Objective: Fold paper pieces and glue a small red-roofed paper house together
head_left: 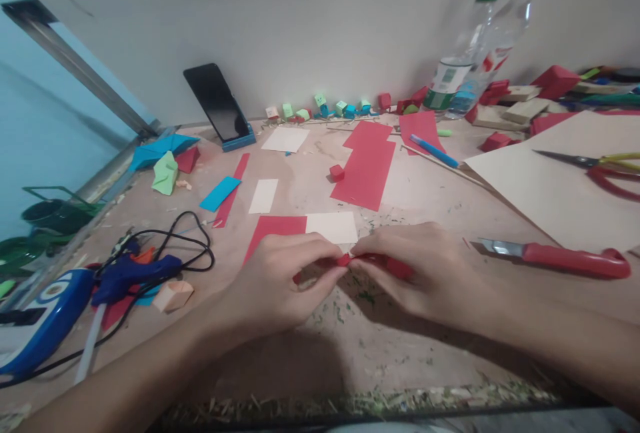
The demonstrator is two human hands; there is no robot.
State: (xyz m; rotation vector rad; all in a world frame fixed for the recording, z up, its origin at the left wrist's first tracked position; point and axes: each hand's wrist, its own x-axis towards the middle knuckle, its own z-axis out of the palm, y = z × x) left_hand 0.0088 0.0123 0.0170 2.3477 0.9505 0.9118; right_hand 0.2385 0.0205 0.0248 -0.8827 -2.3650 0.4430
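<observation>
Both my hands meet near the middle of the table, pinching a small strip of red paper (399,267) between them. My left hand (295,273) has its thumb and forefinger closed on the strip's left part. From the other side, my right hand (415,269) grips it with the fingertips close to the left ones; part of the red paper shows under its fingers. Just beyond the hands lie a red sheet (277,225) and a white piece (333,226), both partly hidden. Farther back are a large red sheet (367,173) and a tiny red folded cube (337,173).
A red-handled knife (570,259) and scissors (595,165) lie at the right. On the left are a blue glue gun (135,276) with a looping black cord and a phone (217,103) on a stand. Two bottles (450,79) stand against the wall.
</observation>
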